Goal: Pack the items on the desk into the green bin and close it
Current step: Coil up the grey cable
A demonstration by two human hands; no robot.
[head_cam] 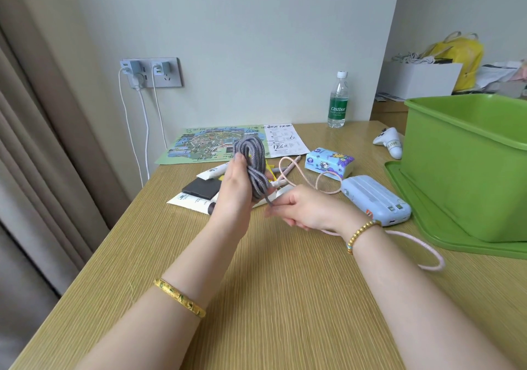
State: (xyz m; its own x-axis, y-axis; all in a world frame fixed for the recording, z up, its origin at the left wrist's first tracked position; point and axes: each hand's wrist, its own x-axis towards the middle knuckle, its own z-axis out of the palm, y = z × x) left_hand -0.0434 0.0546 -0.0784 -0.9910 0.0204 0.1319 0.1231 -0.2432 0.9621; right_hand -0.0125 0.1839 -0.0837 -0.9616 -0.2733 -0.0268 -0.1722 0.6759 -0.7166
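- left hand (235, 187) raised above the desk (285, 284), fingers wrapped round a coiled grey braided cable (252, 167); coil stands upright in the grip
- right hand (299, 209) just beside it, fingers curled, pinching the loose tail of the grey cable
- green bin (467, 170) at desk's right edge, open, sitting on its lid (427, 218), which lies flat under it
- light-blue power bank (376, 198) beside the lid; pink cable (427, 264) runs from it, looping behind and under the right wrist
- tissue pack (329, 162) behind the power bank, white controller (389, 141) touching or nearly touching the bin wall, can't tell which
- white tubes (194, 201), black flat item (201, 190) and pens (288, 167) behind the hands, partly hidden
- map sheet (205, 144) and water bottle (338, 101) near the back wall
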